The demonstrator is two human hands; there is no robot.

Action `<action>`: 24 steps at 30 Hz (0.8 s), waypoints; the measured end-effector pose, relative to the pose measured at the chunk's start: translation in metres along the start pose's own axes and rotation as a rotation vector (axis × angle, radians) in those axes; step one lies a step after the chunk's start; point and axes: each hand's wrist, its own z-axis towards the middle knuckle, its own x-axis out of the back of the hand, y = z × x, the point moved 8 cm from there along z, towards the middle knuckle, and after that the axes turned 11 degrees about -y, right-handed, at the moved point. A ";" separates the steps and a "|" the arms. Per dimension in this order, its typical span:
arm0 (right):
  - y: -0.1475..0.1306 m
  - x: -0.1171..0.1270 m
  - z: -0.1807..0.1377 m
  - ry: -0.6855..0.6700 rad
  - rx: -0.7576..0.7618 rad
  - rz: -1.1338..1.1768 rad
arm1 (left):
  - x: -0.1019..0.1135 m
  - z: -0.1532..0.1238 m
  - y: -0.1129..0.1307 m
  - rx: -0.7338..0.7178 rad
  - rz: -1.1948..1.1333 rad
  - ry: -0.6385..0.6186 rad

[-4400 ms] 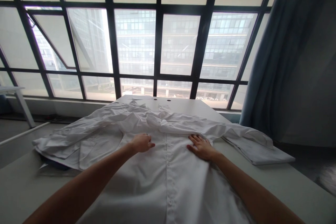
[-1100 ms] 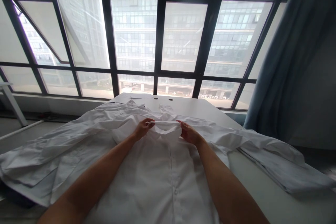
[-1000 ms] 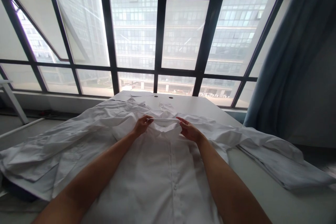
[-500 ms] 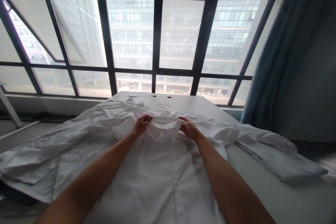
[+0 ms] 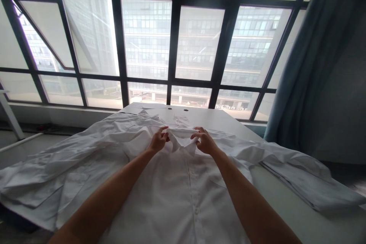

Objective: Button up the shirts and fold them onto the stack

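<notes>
Bright daylight pours through the windows (image 5: 147, 42) beyond the right hand (image 5: 205, 142) (a little washed out); shadows stay soft, and the edges bow.

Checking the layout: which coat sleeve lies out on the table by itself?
The sleeve on the right, beyond the right hand, rests on the table; the left sleeve lies over the coat's side.

1. A white tabletop (image 5: 213, 117) runs toward the window, with two small dark round holes (image 5: 170, 109) near its far edge.
2. A tall black-framed window (image 5: 174, 45) stands behind it, showing a glass office building (image 5: 145, 45) outside.
3. A blue-grey curtain (image 5: 297, 76) hangs at the window's right side.
4. A white furniture leg (image 5: 9, 112) stands at far left, beside a pale floor rail (image 5: 20, 143).
</notes>
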 end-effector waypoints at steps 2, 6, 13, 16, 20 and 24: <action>-0.003 0.000 -0.002 -0.071 -0.035 -0.169 | -0.003 -0.004 0.012 -0.077 0.118 -0.044; -0.009 0.008 -0.003 -0.132 -0.055 -0.324 | -0.017 -0.012 0.042 -0.297 0.447 -0.181; -0.029 0.015 -0.006 -0.336 0.021 -0.467 | -0.026 -0.014 0.056 -0.373 0.933 -0.258; -0.030 0.022 0.008 -0.408 -0.073 -0.562 | -0.024 0.003 0.058 -0.284 1.086 -0.225; -0.020 0.049 0.046 -0.156 -0.270 -0.508 | -0.016 0.041 0.063 -0.140 1.013 -0.088; 0.024 0.041 0.053 -0.122 -0.342 -0.298 | -0.001 0.055 0.041 -0.034 1.089 -0.185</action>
